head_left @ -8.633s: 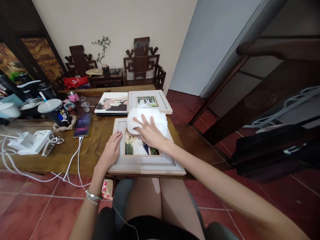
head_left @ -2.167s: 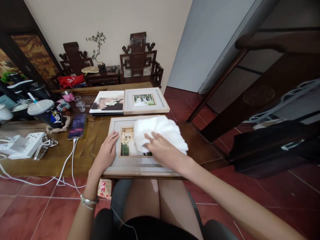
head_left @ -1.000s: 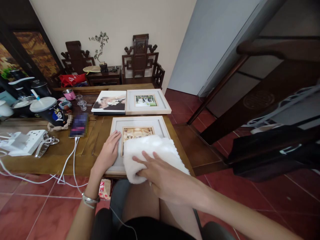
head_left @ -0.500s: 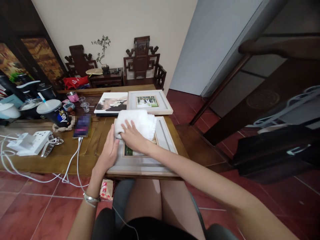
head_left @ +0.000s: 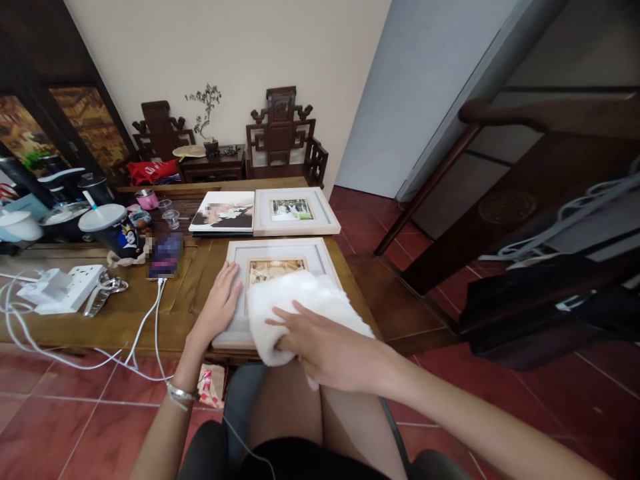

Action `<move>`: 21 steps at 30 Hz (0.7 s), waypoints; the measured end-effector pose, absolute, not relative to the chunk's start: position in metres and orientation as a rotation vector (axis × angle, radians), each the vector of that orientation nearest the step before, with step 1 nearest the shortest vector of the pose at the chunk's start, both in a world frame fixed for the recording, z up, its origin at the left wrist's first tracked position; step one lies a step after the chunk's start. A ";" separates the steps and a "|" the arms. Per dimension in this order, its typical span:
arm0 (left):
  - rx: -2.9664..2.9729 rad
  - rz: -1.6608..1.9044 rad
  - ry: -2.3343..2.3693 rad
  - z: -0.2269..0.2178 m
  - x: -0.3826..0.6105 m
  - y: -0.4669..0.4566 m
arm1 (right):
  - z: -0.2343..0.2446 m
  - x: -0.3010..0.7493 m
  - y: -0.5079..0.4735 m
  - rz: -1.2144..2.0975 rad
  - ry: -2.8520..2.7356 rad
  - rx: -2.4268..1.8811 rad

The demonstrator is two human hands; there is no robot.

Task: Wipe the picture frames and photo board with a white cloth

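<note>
A picture frame (head_left: 233, 331) with a pale wooden border lies flat at the near edge of the table. My left hand (head_left: 219, 303) rests along its left side, fingers stretched out and touching the border. Over the frame's lower right part is a folded white cloth (head_left: 300, 293), gripped by my right hand (head_left: 315, 347) with the fingers spread on top and the thumb tucked at its fold. The cloth hides much of the picture (head_left: 275, 267) inside and reaches past the front border.
Behind lie a second picture frame (head_left: 327, 215) and a photo album (head_left: 220, 212). Leftward on the wooden table are a phone (head_left: 165, 255) with a white cable, a hair clip (head_left: 105, 293), a power strip (head_left: 75, 287) and a lidded cup (head_left: 113, 230).
My right hand has drawn the white cloth from the frame's upper left down toward me and to the right, uncovering the picture's top. My left hand stays at the left side.
</note>
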State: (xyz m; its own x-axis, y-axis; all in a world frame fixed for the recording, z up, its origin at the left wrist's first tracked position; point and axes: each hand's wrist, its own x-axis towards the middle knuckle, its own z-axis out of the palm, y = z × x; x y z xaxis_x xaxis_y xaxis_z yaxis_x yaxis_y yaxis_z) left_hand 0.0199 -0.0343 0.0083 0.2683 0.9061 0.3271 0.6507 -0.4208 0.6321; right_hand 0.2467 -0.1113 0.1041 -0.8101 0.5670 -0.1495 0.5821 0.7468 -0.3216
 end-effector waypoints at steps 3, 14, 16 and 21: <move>2.250 0.900 1.409 0.008 0.020 -0.035 | 0.107 0.273 -0.119 -0.529 2.807 1.143; 2.312 0.920 1.283 0.012 0.022 -0.035 | 0.089 0.251 -0.008 0.153 3.082 1.511; 2.316 0.941 1.278 0.010 0.020 -0.034 | 0.080 0.221 0.012 0.182 3.132 1.231; 2.322 0.946 1.248 0.011 0.018 -0.034 | 0.062 0.192 0.035 0.084 3.057 1.151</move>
State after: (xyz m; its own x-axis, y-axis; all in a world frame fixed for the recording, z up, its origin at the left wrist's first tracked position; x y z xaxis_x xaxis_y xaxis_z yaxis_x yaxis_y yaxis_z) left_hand 0.0180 -0.0336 0.0106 0.3926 0.8306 0.3948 0.6050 -0.5566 0.5694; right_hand 0.1916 0.0349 0.0617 -0.7447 0.6534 0.1358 0.6599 0.7514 0.0035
